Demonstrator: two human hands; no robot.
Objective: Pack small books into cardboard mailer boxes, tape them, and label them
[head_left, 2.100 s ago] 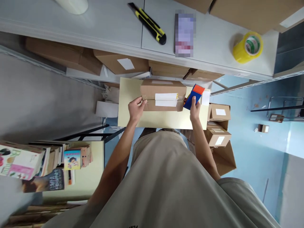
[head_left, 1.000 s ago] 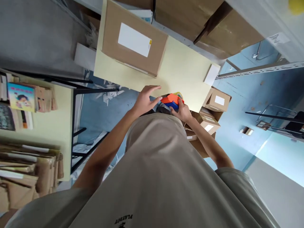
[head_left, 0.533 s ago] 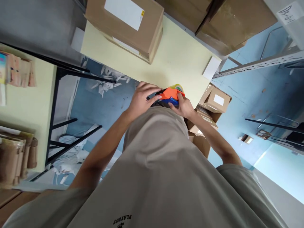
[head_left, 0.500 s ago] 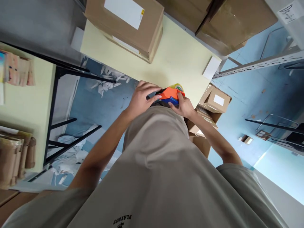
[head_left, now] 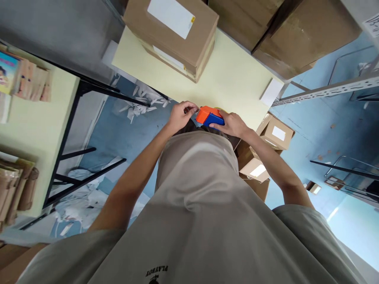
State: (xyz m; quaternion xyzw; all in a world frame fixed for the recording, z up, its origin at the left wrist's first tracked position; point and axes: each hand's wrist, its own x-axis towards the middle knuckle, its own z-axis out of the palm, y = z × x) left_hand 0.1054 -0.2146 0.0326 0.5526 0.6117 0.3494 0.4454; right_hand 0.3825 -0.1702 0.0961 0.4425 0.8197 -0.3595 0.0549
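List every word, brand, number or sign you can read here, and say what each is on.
"PLAYBOY": on the grey shirt, upside down in this view.
Shelf label, handwritten: cut off by the frame edge, not surely legible.
Upper label on the large cardboard box: no print legible.
Book cover: lettering too blurred.
Orange-and-blue tape dispenser: no legible text.

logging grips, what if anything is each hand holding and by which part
The right hand holds the orange-and-blue tape dispenser by its right end. The left hand is by the other end; whether it holds anything cannot be told.
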